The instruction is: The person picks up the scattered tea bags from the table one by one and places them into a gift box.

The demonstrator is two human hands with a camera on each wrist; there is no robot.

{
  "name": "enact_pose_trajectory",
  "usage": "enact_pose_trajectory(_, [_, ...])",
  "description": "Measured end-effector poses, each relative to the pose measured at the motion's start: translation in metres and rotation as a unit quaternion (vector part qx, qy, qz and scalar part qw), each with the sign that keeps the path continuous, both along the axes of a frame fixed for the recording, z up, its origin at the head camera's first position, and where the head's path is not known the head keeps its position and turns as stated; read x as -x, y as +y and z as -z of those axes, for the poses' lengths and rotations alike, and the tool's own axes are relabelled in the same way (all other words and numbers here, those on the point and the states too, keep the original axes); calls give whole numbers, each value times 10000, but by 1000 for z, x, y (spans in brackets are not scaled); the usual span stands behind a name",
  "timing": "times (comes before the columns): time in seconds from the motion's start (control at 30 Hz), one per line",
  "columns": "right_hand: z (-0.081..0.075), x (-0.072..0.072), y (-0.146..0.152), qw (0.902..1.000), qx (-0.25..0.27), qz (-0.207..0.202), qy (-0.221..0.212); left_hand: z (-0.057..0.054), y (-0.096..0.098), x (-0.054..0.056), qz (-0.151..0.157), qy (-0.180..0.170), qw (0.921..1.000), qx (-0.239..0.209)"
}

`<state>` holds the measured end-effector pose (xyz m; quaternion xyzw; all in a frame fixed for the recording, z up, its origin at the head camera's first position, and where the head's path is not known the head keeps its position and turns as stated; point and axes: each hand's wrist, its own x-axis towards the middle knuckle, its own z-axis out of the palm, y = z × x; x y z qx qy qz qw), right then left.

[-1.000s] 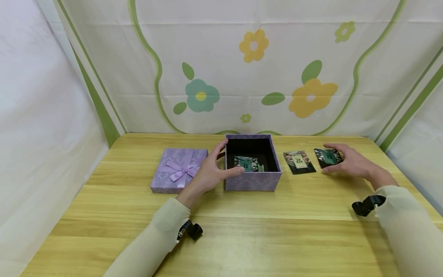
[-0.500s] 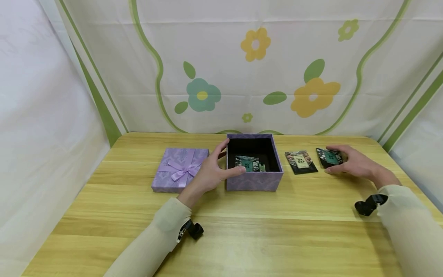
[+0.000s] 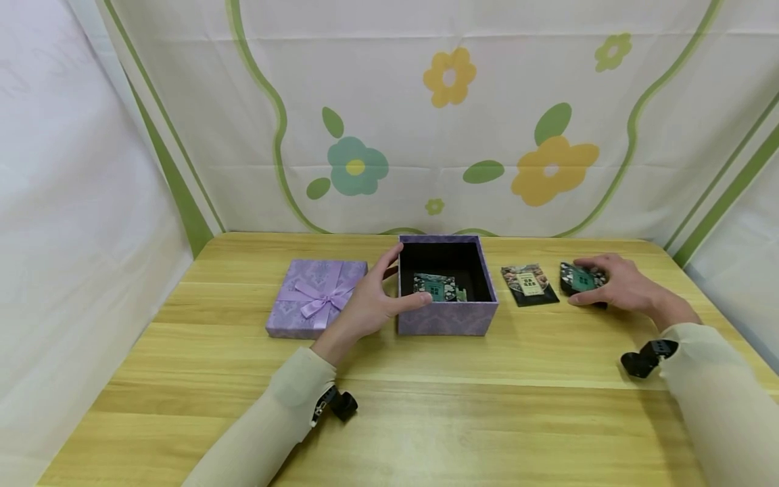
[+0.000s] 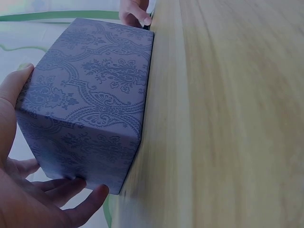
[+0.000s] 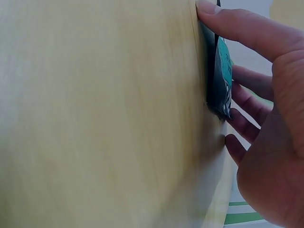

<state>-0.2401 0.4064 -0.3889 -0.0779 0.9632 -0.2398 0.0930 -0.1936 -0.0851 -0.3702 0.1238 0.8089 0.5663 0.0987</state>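
Observation:
An open purple patterned gift box (image 3: 447, 320) stands at the middle back of the table. My left hand (image 3: 372, 301) holds its left front corner, thumb over the front rim and fingers along the left side; the left wrist view shows the fingertips against the box wall (image 4: 90, 80). Inside lies a green-and-black packet (image 3: 434, 287) with a small pale green piece beside it. On the right, my right hand (image 3: 621, 287) pinches another green-and-black packet (image 3: 582, 278) by its near and far edges. In the right wrist view that packet (image 5: 222, 78) lies low at the tabletop, the thumb at one end.
A black packet (image 3: 528, 284) with a cream label lies between the box and my right hand. Left of the box sits the purple lid (image 3: 319, 297) with a ribbon bow. A floral cloth (image 3: 402, 122) hangs behind the wooden table (image 3: 462, 412).
My right fingers have closed in on the right-hand packet, which has shifted slightly and tilted. The left hand stays on the box.

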Motion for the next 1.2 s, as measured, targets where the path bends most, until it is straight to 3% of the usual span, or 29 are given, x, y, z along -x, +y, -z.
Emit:
enact_pose_trajectory(0.3, [3,-5,-2,9997,-109,211,-109,2,-1,-2,0,-35,10000,55])
enact_pose_trajectory(0.87, [6,-3,-10,9999,-103,125,-8,3,-3,-3,2,-35,10000,89])
enact_pose_trajectory(1.2, [0,2,-8,9999,-69,70,58,0,-1,1,-3,23,10000,93])
